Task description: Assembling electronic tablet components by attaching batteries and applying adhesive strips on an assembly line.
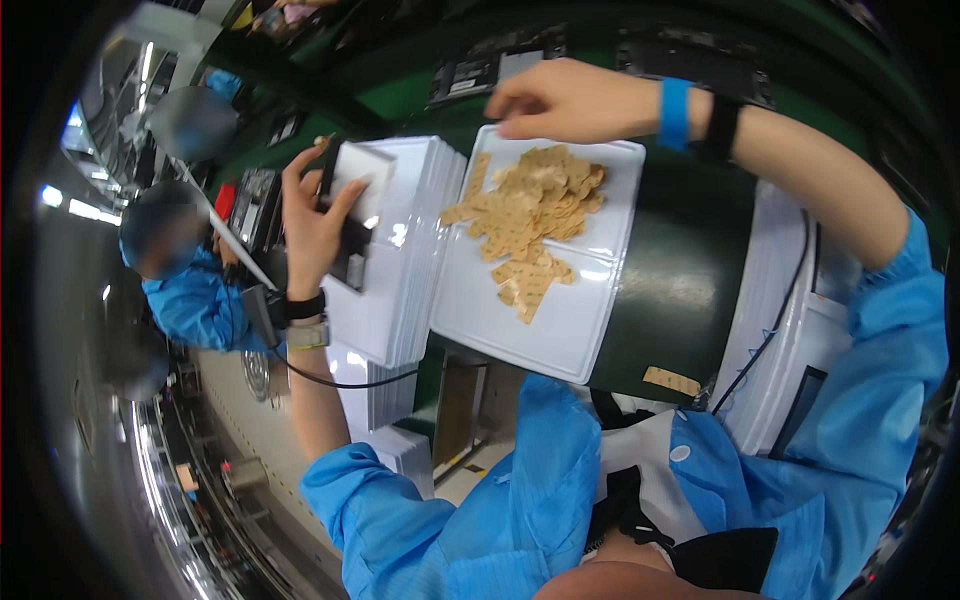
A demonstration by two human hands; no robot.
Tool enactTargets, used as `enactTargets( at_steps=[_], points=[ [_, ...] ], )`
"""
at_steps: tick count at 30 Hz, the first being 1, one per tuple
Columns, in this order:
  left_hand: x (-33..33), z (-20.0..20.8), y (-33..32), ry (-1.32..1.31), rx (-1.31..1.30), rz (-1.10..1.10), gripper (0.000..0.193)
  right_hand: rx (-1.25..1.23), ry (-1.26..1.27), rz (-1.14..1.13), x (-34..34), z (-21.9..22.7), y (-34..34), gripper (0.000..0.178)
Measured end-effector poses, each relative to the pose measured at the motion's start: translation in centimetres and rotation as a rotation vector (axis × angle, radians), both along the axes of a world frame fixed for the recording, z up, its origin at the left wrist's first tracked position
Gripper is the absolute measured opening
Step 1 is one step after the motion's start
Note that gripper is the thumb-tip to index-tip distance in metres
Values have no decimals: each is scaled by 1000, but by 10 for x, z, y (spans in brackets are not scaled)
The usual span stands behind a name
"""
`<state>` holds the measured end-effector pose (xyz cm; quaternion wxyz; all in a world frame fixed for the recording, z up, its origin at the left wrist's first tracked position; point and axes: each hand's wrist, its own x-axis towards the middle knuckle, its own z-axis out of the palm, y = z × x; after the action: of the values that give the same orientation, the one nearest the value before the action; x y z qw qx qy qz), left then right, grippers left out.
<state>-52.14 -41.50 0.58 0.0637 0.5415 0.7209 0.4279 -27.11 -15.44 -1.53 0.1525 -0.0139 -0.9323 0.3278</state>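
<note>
My left hand (312,232) grips a flat black-and-white rectangular part (357,185) by its edges, thumb on one side and fingers on the other. The part is over a stack of white trays (385,320). At the far edge of a white tray (480,320), my right hand (570,100) hovers with its fingers curled together; whatever may be between the fingertips is hidden. Inside this tray lies a loose heap of tan paper-like pieces (540,205) with small printed marks.
A single tan strip (672,381) lies on the green bench (690,290) near its front edge. Dark electronic assemblies (700,55) line the far side. More white trays (770,290) and a black cable (765,345) are at the right. A co-worker in blue (190,300) is at the left.
</note>
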Motion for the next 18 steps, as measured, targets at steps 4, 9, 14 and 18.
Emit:
enactTargets(
  at_steps=[4, 9, 14, 18],
  points=[
    [44, -42, 105, -301, 225, -122, 43, -954, 299, -63, -28, -22, -14, 35],
    [44, -106, 158, -604, 144, -102, 39, -1047, 347, -374, -18, -37, 5, 27],
    [57, -118, 161, -825, 187, -130, 35, -968, 236, -481, -13, -33, 19, 21],
    [46, -127, 161, -880, 195, -170, 29, -580, 212, -760, -24, -63, 43, 19]
  ],
)
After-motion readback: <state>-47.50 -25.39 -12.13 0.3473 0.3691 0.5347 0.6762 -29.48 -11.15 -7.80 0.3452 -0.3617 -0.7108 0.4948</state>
